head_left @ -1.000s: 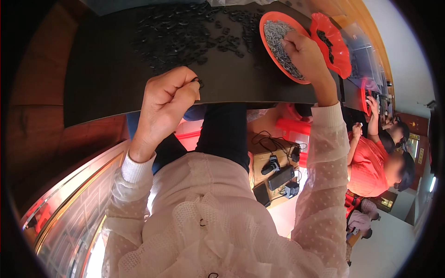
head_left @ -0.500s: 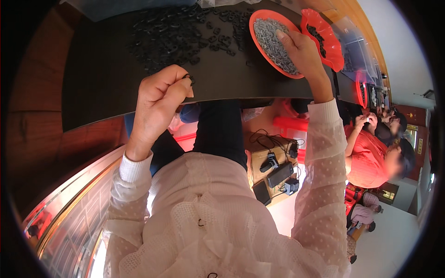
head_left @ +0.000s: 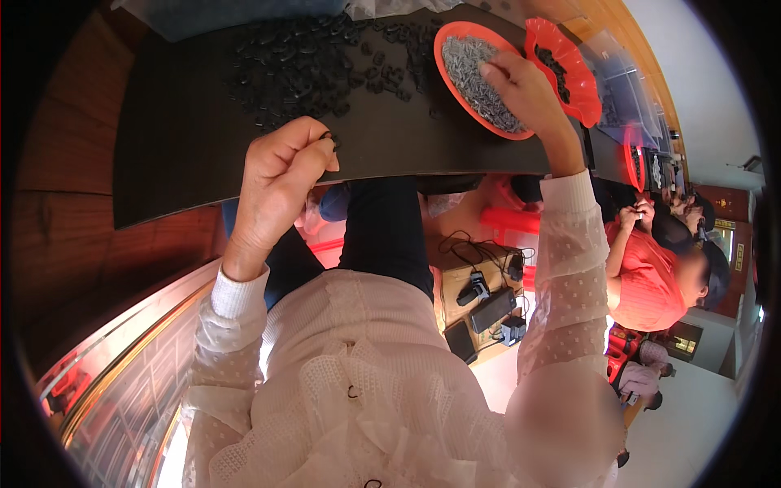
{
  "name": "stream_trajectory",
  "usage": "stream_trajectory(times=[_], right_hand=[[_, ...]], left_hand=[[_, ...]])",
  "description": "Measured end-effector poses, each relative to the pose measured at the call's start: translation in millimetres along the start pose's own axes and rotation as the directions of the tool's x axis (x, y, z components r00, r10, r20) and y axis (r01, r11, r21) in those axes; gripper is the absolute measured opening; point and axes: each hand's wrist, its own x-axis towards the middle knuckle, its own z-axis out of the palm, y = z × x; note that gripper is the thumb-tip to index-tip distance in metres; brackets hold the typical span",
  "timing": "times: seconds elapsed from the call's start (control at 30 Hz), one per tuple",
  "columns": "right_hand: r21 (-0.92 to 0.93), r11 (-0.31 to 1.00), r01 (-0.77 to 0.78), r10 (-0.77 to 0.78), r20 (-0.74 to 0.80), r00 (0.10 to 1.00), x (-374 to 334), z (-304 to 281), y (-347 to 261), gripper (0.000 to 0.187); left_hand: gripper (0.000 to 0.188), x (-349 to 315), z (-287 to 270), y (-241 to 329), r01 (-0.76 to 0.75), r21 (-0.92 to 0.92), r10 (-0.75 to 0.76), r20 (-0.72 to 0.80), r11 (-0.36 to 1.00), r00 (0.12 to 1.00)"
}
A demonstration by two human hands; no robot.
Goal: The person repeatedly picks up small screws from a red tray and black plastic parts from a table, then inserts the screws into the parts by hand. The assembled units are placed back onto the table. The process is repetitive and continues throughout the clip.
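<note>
My left hand (head_left: 281,167) is closed in a pinch above the table's near edge. A small black part (head_left: 332,140) pokes out between its thumb and forefinger. To the right, my right hand (head_left: 525,89) is over a red bowl (head_left: 440,50) full of short, thin grey metal pieces (head_left: 472,77), like screws or pins. Its thumb and forefinger come together at the heap. Whatever lies between those fingertips is too small or hidden to make out. Many loose black plastic parts (head_left: 297,69) lie scattered on the dark table (head_left: 179,146) beyond my left hand.
Beside the bowl stands a red wavy-rimmed dish (head_left: 579,89) with small dark pieces. Clear plastic bins (head_left: 626,89) are at the right and another bin (head_left: 228,12) at the far edge. Below the table, a box (head_left: 488,325) carries cables and devices. A person in red (head_left: 651,281) sits at the right.
My right hand has shifted slightly within the bowl, its fingers drawn a little closer together. My left hand keeps its pinch on the black part. The view has tilted slightly.
</note>
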Motion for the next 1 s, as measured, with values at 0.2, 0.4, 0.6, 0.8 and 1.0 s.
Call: stream_trajectory(times=[0.2,0.4,0.6,0.8,1.0], right_hand=[[-0.12,0.992,0.033,-0.023,0.087,0.996,8,13,1,0.026],[-0.134,0.989,-0.054,0.073,0.137,0.988,7,-9,-13,0.021],[-0.144,0.983,0.114,-0.093,0.145,0.985,8,4,11,0.022],[-0.086,0.994,-0.074,0.083,0.115,0.99,8,-4,2,0.02],[-0.118,0.989,0.091,-0.071,0.161,0.984,7,1,12,0.019]], left_hand=[[0.016,-1,1,4,0.039,-0.026,-0.04,-0.011,0.999,0.999],[0.015,-1,-2,2,0.019,-0.012,-0.019,0.019,1.0,1.0],[0.019,3,4,6,-0.025,-0.055,0.023,-0.037,0.998,0.999],[0.018,4,1,3,-0.023,-0.064,0.022,-0.01,0.998,1.0],[0.017,4,2,7,-0.019,-0.09,0.019,-0.003,0.996,1.0]])
